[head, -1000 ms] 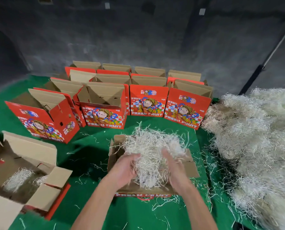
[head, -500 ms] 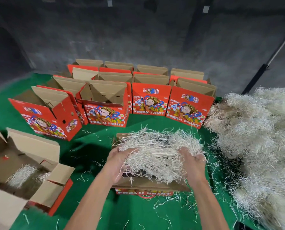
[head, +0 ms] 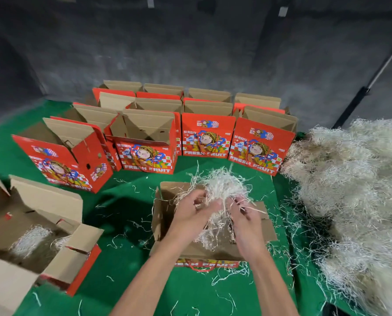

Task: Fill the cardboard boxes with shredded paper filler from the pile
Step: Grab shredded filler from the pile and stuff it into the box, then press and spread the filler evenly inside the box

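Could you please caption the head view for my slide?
Both hands gather shredded paper over an open box.

- Red cardboard boxes (head: 208,137), standing in rows: "FRESH FRUIT" is showing in white capitals along the lower front panel of each.
- Open box (head: 209,262) under the hands: "FRESH FRUIT" is showing, partly cut off, on its near red edge.
- Smaller characters above the cartoon figures: too small to read.

Green cloth (head: 131,281) underfoot; grey wall (head: 213,53) behind; slanted pole (head: 373,83), possibly metal.
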The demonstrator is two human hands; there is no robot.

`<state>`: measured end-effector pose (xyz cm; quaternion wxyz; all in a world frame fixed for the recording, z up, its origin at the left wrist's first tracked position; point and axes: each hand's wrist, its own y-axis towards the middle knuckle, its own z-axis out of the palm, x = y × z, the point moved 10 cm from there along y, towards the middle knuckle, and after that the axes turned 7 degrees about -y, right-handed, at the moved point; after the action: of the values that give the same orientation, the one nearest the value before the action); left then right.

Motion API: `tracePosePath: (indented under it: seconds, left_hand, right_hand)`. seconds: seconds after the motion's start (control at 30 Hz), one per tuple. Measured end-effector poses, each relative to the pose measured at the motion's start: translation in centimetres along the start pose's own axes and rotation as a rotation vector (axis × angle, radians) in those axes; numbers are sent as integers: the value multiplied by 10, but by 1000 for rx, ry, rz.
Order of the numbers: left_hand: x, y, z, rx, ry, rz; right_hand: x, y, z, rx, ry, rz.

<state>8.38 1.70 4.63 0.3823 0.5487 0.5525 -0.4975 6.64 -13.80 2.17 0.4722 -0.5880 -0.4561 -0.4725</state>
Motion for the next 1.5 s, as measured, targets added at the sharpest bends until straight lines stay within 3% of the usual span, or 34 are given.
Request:
tracePosePath:
  seconds: [0.2, 0.33, 0.4, 0.57, 0.7, 0.93, 1.17, 1.37, 1.5]
  left_hand:
    - [9, 7, -24, -45, -109, 10]
    - [26, 13, -88, -295, -452, -85]
    - [25, 15, -106, -323, -381, -55]
    - [24, 17, -73, -164, -149, -48]
    - [35, 15, -56, -109, 113, -36]
    - [54, 28, -55, -198, 102, -40]
    - [68, 50, -39, -133, 91, -131]
    - [86, 61, -6, -132, -170, -434]
    - [77, 71, 2, -73, -115, -314]
  right_hand:
    - [18, 6, -15, -136, -77, -107]
    - [18, 9, -77, -314, 8, -124]
    - [16, 12, -95, -355, 29, -99]
    - [4, 22, -44, -91, -162, -41]
    - [-1, 23, -48, -266, -393, -111]
    - [-18, 29, -52, -380, -371, -14]
    - [-18, 46, -34, -253, -419, -40]
    - [-18, 64, 22, 17, -369, -16]
    - [-15, 67, 33, 61, -231, 4]
